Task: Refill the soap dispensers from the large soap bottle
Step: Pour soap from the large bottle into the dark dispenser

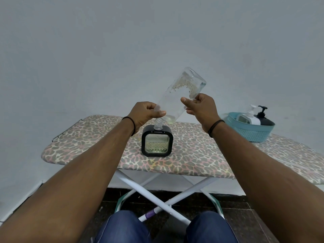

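Bottle (182,92) clear plastic, tilted | dispenser (157,141) square, black-framed | both hands gripping bottle

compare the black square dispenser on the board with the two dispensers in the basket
The black square dispenser stands on the ironing board with no pump, the tilted clear bottle draining into its open neck; the white dispenser and black dispenser sit in the blue basket, pumps fitted. The first is being filled; the basket pair is untouched. All stand upright.
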